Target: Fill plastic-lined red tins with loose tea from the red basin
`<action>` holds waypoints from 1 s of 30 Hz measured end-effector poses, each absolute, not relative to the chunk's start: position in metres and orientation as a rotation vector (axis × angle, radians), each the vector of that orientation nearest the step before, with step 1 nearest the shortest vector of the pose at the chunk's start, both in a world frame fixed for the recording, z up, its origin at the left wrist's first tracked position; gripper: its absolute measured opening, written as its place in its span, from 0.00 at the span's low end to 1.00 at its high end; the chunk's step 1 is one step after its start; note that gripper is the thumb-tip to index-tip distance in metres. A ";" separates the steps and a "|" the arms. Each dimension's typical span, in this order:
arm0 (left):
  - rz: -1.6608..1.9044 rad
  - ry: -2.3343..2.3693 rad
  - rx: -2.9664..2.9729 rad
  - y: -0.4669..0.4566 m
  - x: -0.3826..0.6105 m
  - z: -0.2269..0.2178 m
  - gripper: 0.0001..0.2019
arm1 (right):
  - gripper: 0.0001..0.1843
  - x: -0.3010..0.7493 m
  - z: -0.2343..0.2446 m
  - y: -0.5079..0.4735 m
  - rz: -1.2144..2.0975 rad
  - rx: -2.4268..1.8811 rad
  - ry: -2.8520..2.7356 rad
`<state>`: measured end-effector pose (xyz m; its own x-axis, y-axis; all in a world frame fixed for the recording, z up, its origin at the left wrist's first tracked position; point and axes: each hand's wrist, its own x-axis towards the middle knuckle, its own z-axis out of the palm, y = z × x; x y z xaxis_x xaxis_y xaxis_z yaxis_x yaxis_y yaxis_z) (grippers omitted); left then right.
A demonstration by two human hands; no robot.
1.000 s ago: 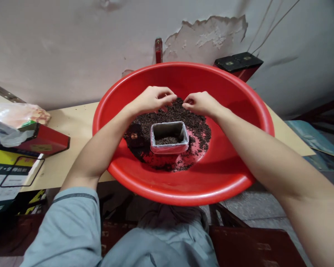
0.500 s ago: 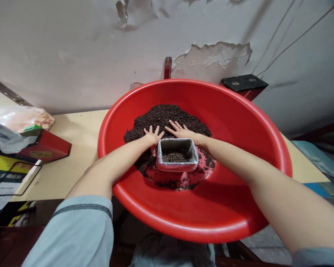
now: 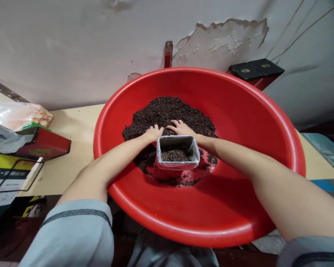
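A wide red plastic basin point(image 3: 189, 207) holds a heap of dark brown, loose, leaf-like bits point(image 3: 167, 109); I cannot tell whether they are tea leaves or seeds. At the near side of the heap, my left hand point(image 3: 155, 132) has its bent fingers partly sunk in the bits. Close to its right, my right hand point(image 3: 182, 129) touches the heap with fingers curved and apart. In front of both hands sits a small rectangular tin point(image 3: 178, 165) with a foil-like lining, some of the same bits inside. Its outside is reddish.
The basin rests on a pale wooden table point(image 3: 80, 122). On the left are a red box point(image 3: 51, 144), a clear plastic bag point(image 3: 13, 113) and a printed carton point(image 3: 5, 181). Behind, a red box with a black face point(image 3: 254, 69) stands near the peeling wall point(image 3: 72, 44).
My fingers, spread flat on the heap before, are now bent into it, and both hands have come slightly nearer the tin. The camera view has shifted a little.
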<state>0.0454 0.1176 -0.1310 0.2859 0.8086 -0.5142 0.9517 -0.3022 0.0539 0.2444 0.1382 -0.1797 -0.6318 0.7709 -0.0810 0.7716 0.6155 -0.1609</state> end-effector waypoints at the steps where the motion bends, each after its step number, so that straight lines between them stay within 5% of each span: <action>1: -0.581 1.603 2.214 0.117 0.044 -0.129 0.43 | 0.33 0.244 -0.179 0.138 -0.289 1.341 2.821; 7: -0.464 1.656 2.207 0.118 0.042 -0.136 0.34 | 0.34 0.242 -0.174 0.137 -0.362 1.339 2.810; 14: -0.348 1.661 2.233 0.122 0.048 -0.127 0.37 | 0.38 0.241 -0.153 0.136 -0.494 1.521 2.798; 19: -0.177 1.714 2.358 0.136 0.046 -0.092 0.46 | 0.45 0.234 -0.118 0.150 -0.345 1.669 2.832; 30: -0.100 1.755 2.568 0.074 0.059 0.018 0.41 | 0.42 0.239 -0.013 0.079 -0.033 1.852 2.840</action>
